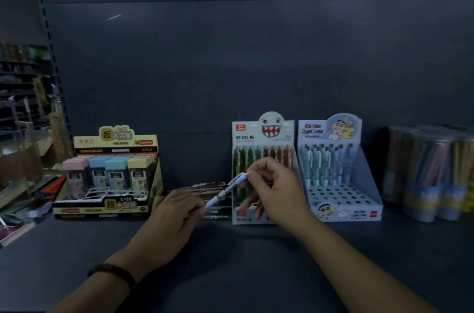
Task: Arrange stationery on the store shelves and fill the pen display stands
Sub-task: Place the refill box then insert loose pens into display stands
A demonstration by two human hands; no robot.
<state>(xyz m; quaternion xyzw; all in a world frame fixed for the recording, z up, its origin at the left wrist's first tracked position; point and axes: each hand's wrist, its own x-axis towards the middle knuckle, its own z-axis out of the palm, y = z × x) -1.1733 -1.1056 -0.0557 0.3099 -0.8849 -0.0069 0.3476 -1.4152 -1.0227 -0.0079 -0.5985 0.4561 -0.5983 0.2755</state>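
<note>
My right hand (275, 189) pinches the top end of a light blue pen (227, 191), which slants down to the left. My left hand (177, 212) lies on the dark shelf with its fingers around the pen's lower tip, over a flat dark pack of pens (205, 188). Behind my right hand stands a white display stand with a toothy face (263, 133), filled with green and brown pens. To its right a blue cartoon display stand (341, 184) holds pens in its back rows, with open holes in front.
A yellow box of pastel-capped lead cases (110, 174) stands at the left on the dark shelf (230, 261). Clear tubs of pens (425, 171) stand at the far right. A neighbouring shelf with mixed goods (23, 146) lies at the far left.
</note>
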